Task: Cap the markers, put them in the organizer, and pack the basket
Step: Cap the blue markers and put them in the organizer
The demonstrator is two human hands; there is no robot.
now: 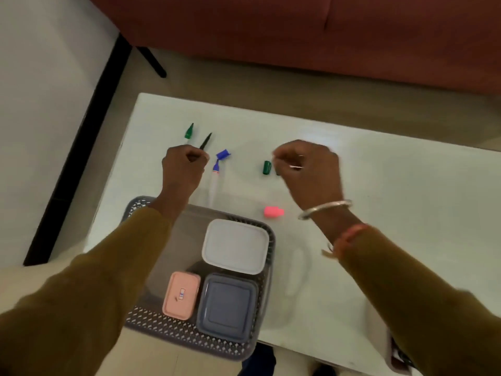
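Note:
My left hand (pixel 184 169) grips a black marker (pixel 206 141) whose bare tip points away from me. Just left of it lies a green-tipped marker (pixel 189 130), uncapped. A blue marker (pixel 215 169) lies to the right of that hand, with a blue cap (pixel 224 154) at its tip. My right hand (pixel 309 172) is blurred and its fingers curl around a small dark cap (pixel 278 172) that barely shows. A green cap (pixel 267 167) lies beside those fingers. Nearer to me, a pink cap (pixel 273 212) rests on the white table (pixel 393 185).
A grey lattice basket (pixel 135 207) at the table's near edge holds a white lidded box (pixel 235 245), a pink case (pixel 181 295) and a blue-grey lidded box (pixel 227 308). A faint clear shape (pixel 298 267) lies to its right. A red sofa (pixel 298 28) stands behind the table.

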